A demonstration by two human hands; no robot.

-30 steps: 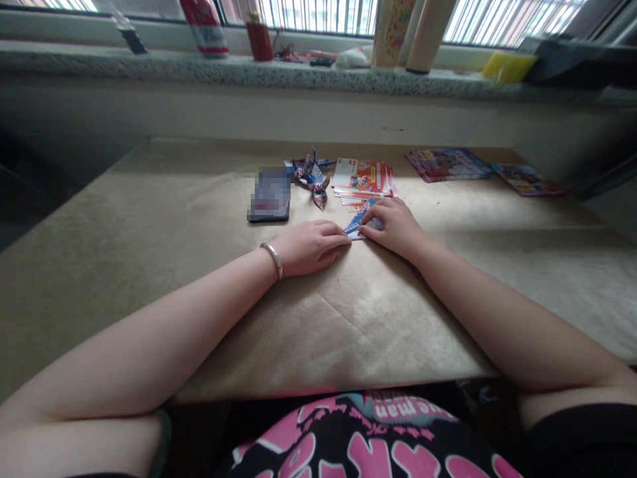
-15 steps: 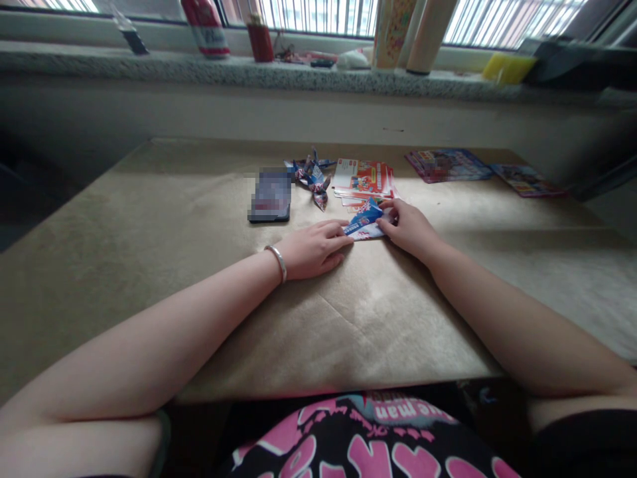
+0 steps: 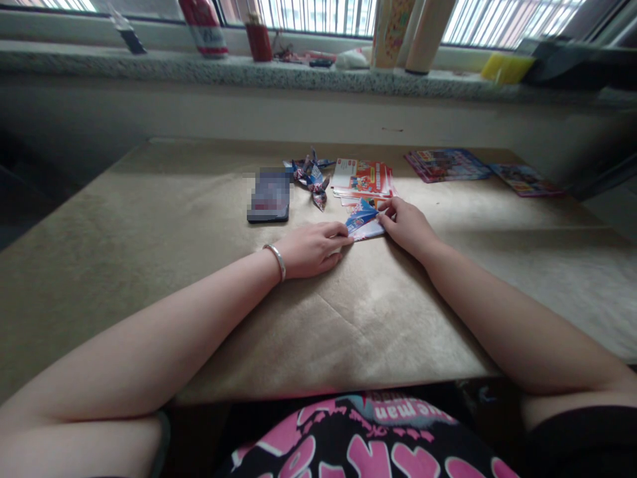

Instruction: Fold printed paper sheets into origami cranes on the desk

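A folded paper (image 3: 365,226), blue and white with printed figures, lies on the table between my hands. My left hand (image 3: 316,249), with a silver bangle at the wrist, holds the paper's left end down with its closed fingertips. At the right end, my right hand (image 3: 405,224) pinches the upper folded layer between thumb and fingers. The blue flap stands slightly raised beside the right fingertips. Just behind lies a stack of red and white printed cards (image 3: 361,178). Folded paper pieces (image 3: 312,178) with pointed ends sit to its left.
A dark phone-like device (image 3: 269,199), partly pixelated, lies left of the folded pieces. Colourful printed cards (image 3: 448,164) and another bundle (image 3: 530,179) lie at the back right. The stone windowsill (image 3: 189,68) holds bottles, a red container (image 3: 259,41) and a yellow object (image 3: 506,68).
The blue flap of the folded paper has shifted slightly left and opened more, baring more of the white layer below. My hands stay nearly where they were.
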